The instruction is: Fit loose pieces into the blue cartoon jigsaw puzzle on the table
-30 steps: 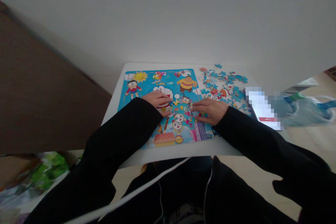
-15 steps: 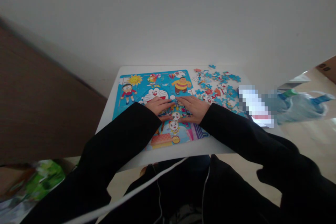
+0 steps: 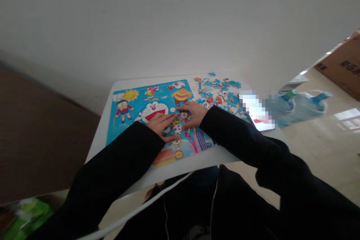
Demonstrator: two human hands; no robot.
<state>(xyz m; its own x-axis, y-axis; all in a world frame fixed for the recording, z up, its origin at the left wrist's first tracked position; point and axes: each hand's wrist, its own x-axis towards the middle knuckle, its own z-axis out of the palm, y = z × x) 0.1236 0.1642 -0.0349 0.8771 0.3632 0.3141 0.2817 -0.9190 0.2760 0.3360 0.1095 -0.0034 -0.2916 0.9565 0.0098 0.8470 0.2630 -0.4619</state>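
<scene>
A blue cartoon jigsaw puzzle [image 3: 139, 99] lies flat on a white table [image 3: 97, 146], its picture mostly filled in. My left hand [image 3: 161, 124] rests on its middle, fingers stretched toward the right and thumb spread over a small round-faced figure. Facing it, my right hand [image 3: 195, 113] curves around a figure with glasses, its thumb and fingers apart and touching the puzzle. I see no piece held in either hand. Parts of the picture under both hands are hidden. Loose jigsaw pieces [image 3: 208, 93] lie scattered just right of the board, close to my right hand.
A phone [image 3: 254, 108] with a blurred-out screen lies at the table's right side. Large clear water jugs [image 3: 306, 105] and a cardboard box [image 3: 343, 65] stand beyond it on the floor. A brown panel [image 3: 42, 138] borders the left. A white cable [image 3: 146, 204] crosses my lap.
My view has turned, shifting the scene leftward. Across the puzzle, my left hand has slid slightly nearer to me, and my right hand slightly farther away, with its fingers more curved.
</scene>
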